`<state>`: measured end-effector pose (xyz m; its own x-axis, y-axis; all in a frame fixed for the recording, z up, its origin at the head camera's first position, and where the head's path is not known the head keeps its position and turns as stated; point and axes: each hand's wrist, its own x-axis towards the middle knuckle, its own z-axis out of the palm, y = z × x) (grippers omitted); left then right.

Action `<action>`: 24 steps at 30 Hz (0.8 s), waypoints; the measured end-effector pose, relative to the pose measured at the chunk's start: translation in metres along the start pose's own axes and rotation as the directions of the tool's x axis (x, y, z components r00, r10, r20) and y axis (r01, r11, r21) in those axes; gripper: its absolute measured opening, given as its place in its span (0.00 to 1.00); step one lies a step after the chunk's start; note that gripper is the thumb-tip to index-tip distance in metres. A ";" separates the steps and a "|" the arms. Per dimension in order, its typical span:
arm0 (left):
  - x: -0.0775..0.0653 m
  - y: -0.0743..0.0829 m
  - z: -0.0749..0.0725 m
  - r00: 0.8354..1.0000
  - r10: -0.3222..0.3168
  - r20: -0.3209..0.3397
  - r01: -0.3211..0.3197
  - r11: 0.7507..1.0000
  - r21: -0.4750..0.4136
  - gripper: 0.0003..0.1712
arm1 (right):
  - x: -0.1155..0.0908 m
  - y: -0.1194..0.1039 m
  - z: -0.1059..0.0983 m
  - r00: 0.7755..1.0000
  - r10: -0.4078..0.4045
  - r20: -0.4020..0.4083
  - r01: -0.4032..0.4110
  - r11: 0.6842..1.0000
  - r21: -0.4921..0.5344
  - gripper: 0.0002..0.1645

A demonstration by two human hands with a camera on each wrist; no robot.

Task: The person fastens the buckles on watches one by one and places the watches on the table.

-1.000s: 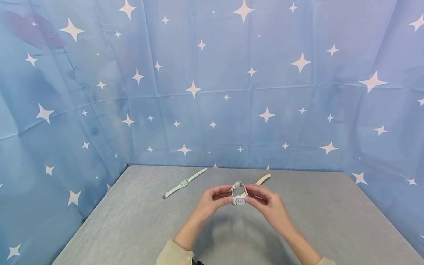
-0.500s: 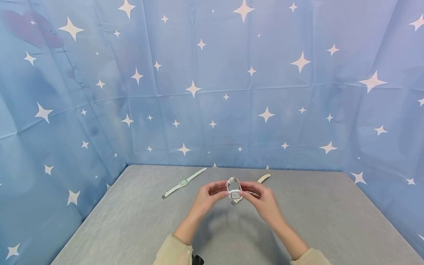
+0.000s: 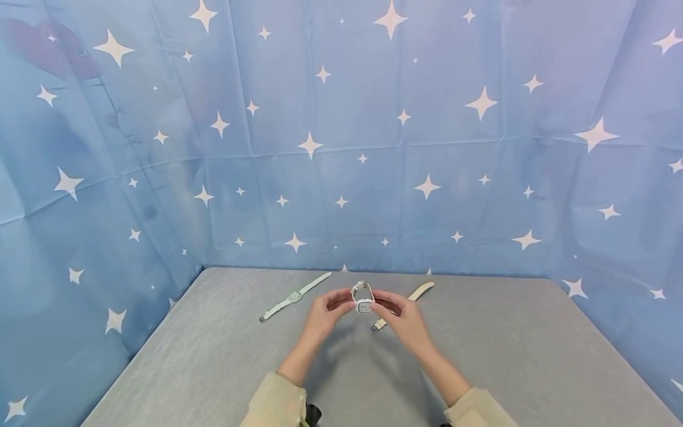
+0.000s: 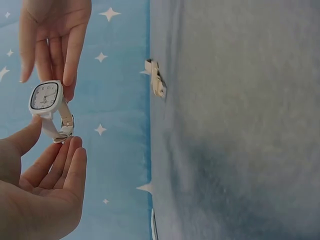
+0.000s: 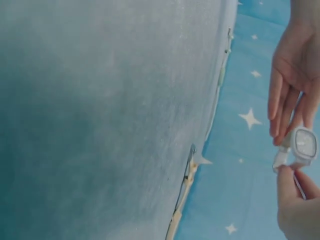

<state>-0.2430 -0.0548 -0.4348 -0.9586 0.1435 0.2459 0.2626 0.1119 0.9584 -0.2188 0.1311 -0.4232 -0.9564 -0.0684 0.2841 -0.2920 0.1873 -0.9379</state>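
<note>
While my left hand [image 3: 322,317] and right hand [image 3: 408,326] pinch opposite sides of the white, rounded-square wristwatch [image 3: 365,306] above the grey table [image 3: 224,362], I judge its band [image 3: 360,286] already closed into a loop; the pale-green, long-strapped wristwatch [image 3: 294,296] and the cream strap [image 3: 423,290] lie unlooped, presumably outstanding.

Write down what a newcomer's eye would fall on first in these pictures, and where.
Probably the star-patterned blue backdrop, which rises behind the gray table. Next comes the looped white wristwatch, held above the table between the left hand and the right hand. On the table lie a green-rimmed wristwatch, left of the hands, and a cream watch strap, partly hidden behind the right hand.
</note>
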 end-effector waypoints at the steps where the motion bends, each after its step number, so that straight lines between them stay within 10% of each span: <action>1: 0.001 -0.002 -0.001 1.000 0.005 -0.004 -0.005 1.000 0.006 0.20 | 0.001 0.000 0.001 1.000 0.010 0.009 -0.010 1.000 0.008 0.22; 24: 0.015 -0.033 -0.025 0.997 0.010 0.077 -0.037 0.936 0.351 0.16 | 0.008 0.012 0.021 0.955 0.195 0.223 -0.174 0.978 -0.112 0.29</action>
<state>-0.2686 -0.0814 -0.4589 -0.9445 0.2200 0.2439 0.3196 0.4446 0.8368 -0.2297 0.1125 -0.4362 -0.9679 -0.2474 0.0436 -0.1205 0.3050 -0.9447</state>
